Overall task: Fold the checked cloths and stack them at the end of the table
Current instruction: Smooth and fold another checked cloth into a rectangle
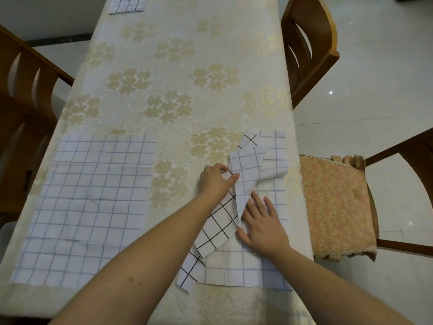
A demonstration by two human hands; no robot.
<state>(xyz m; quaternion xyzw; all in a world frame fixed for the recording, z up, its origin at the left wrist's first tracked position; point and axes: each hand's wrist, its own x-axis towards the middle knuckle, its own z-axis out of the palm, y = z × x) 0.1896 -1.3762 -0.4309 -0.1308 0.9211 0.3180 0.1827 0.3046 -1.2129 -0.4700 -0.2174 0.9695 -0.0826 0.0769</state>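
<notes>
I see my left hand (215, 181) pinching the edge of a blue-checked cloth (248, 174) that is partly lifted and doubled over itself, thumb and fingers curled on the fabric. My right hand (262, 226) lies flat with fingers spread and straight, pressing down on the pile near the right edge of the table (187, 73); it holds nothing.

The main risk here is that more than one cloth gets dragged along. A black-checked cloth (215, 231) lies slantwise in the same heap, and I cannot tell for certain which layer lies over which where they cross beneath my hands. If the pinch catches two layers, the fold will come out crooked or pull the pile apart. The heap also sits close to the table's right edge, beside a cushioned chair (335, 205), so a sideways tug could slide a corner off. The glossy flowered tablecloth (168, 109) looks slippery, which I judge would make that easier.

The cloths are thin, white, and limp, showing crease lines. A large blue-checked cloth (91, 207) lies spread flat on the left, well apart from the heap. A folded checked cloth (126, 4) already sits at the far end of the table.
</notes>
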